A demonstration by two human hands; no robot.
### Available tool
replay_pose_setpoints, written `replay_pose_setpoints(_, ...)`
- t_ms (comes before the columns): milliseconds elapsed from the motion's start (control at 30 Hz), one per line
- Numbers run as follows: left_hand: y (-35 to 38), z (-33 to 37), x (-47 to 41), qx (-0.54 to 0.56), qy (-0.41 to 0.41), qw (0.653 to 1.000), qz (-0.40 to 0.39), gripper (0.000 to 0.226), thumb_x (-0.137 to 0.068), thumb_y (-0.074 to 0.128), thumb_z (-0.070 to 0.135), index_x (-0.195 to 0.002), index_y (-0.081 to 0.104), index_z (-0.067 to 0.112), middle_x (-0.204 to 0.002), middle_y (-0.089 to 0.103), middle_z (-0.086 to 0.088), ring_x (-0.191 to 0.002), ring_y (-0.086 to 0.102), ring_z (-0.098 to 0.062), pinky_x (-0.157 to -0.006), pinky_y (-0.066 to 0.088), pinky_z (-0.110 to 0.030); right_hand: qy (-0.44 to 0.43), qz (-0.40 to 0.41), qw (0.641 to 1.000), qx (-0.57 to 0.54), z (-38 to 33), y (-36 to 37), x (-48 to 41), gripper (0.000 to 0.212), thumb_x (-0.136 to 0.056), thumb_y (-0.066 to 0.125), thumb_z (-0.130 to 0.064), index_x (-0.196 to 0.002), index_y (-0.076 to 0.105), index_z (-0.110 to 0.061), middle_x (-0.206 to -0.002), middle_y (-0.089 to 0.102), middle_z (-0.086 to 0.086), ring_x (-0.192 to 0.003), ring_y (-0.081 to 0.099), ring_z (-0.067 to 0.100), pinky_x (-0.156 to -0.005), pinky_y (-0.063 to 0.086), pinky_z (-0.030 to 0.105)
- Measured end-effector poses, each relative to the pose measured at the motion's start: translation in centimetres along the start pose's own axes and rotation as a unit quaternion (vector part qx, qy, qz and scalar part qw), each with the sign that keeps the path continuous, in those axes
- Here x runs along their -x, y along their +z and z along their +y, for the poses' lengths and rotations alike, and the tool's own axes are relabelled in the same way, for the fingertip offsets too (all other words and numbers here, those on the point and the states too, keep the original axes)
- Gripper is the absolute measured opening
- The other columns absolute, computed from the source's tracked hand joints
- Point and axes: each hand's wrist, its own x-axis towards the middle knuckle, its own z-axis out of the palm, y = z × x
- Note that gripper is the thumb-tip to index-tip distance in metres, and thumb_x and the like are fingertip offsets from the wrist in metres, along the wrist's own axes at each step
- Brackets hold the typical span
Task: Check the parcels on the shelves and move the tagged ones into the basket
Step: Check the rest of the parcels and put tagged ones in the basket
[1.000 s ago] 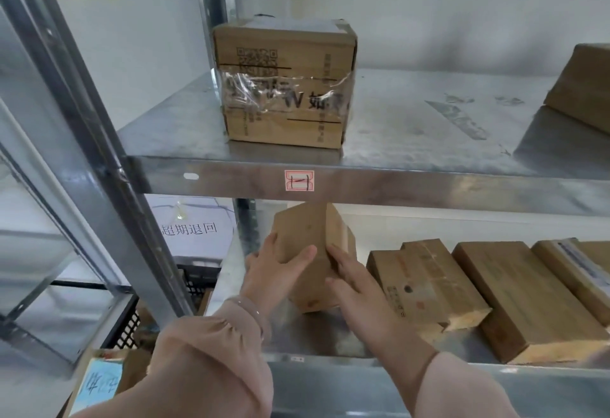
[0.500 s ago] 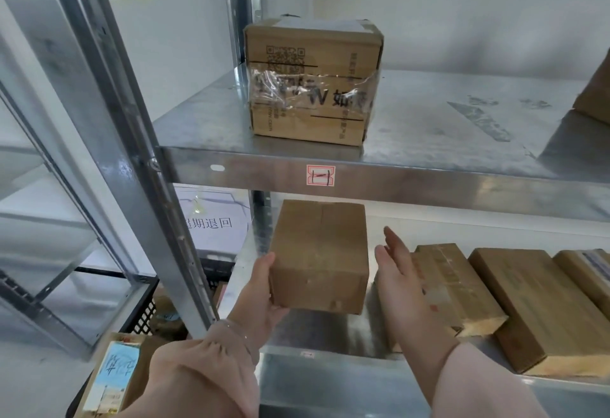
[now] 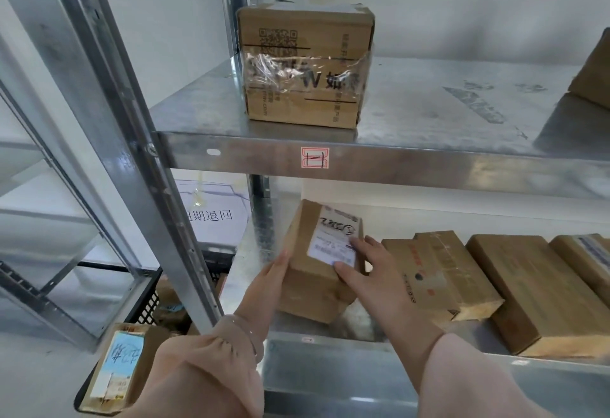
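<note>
Since the earlier frame, the small brown cardboard parcel [image 3: 313, 285] has been turned: its plain face is out of view and a white printed shipping label [image 3: 331, 236] with dark handwritten marks now faces up. The right hand [image 3: 369, 275], previously apart from the parcel, now rests on it.

**Position.** The parcel sits at lower centre of the frame, tilted, at the left end of the lower galvanised steel shelf [image 3: 330, 368]. Whether its base touches the shelf cannot be determined.

**Hands.** The left hand [image 3: 267, 285] holds the left side, with a straight digit along that face and the rest hidden beneath. The right hand grips the right edge, thumb and forefinger laid on the label.

**Step in hand.** Inspection: the label is presented for reading. The handwritten marks appear to be a tag, but they are not legible.

**Next move.**
1. If tagged, carry the parcel left past the shelf upright and down into the black lattice plastic basket [image 3: 150, 305] at lower left, beside the brown parcel with the blue handwritten sticker [image 3: 115, 364].
2. If untagged, set it back and proceed to the row of brown cardboard parcels [image 3: 442, 275] just to its right.
</note>
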Motion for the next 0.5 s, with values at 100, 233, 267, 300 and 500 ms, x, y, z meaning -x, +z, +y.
replay_pose_setpoints(100,0.0,-0.5,-0.3,0.019,0.001,0.999,-0.03,0.059,-0.074,0.069,0.065,-0.12,0.064,0.03,-0.11,0.074,0.009,-0.103,0.069,-0.013,-0.092,0.051,-0.034,-0.026,-0.036,0.999,0.016,0.1,0.9,0.0,0.06,-0.085,0.071,-0.032,-0.14,0.048,-0.03,-0.151,0.031,-0.009,-0.13,0.027,-0.002,-0.104,0.027,0.016)
replay_pose_setpoints(233,-0.3,-0.9,-1.0,0.01,0.013,0.997,0.08,0.035,-0.086,0.067,0.043,-0.116,0.064,0.025,-0.104,0.074,0.003,-0.097,0.069,-0.019,-0.09,0.054,-0.039,-0.05,-0.124,0.991,0.027,0.3,0.7,0.0,0.068,-0.086,0.069,-0.028,-0.146,0.038,-0.031,-0.15,0.034,-0.01,-0.135,0.029,0.001,-0.113,0.028,0.024)
replay_pose_setpoints(267,-0.3,-0.8,-0.9,-0.007,0.03,0.995,0.09,0.035,-0.085,0.066,0.043,-0.116,0.065,0.027,-0.104,0.074,0.005,-0.1,0.068,-0.019,-0.093,0.053,-0.041,-0.061,-0.118,0.99,0.055,0.6,0.3,0.1,0.067,-0.087,0.068,-0.03,-0.146,0.037,-0.031,-0.149,0.034,-0.011,-0.136,0.029,0.003,-0.113,0.023,0.022)
replay_pose_setpoints(300,-0.2,-0.6,-0.9,-0.034,0.056,0.993,0.094,0.033,-0.084,0.065,0.042,-0.114,0.065,0.031,-0.102,0.073,0.011,-0.1,0.067,-0.016,-0.092,0.053,-0.04,-0.071,-0.092,0.99,0.085,1.0,-0.3,0.2,0.064,-0.088,0.067,-0.032,-0.145,0.038,-0.032,-0.149,0.034,-0.011,-0.137,0.028,0.004,-0.111,0.018,0.017)
replay_pose_setpoints(500,2.4,1.8,0.5,-0.268,0.27,0.903,0.198,0.065,-0.088,0.065,0.022,-0.147,0.038,0.022,-0.149,0.038,0.003,-0.141,0.03,-0.017,-0.119,0.023,-0.038,0.009,0.079,0.978,0.192,5.2,-6.7,0.2,0.06,-0.09,0.06,-0.04,-0.145,0.039,-0.026,-0.15,0.038,-0.004,-0.14,0.028,0.016,-0.115,0.024,0.033)
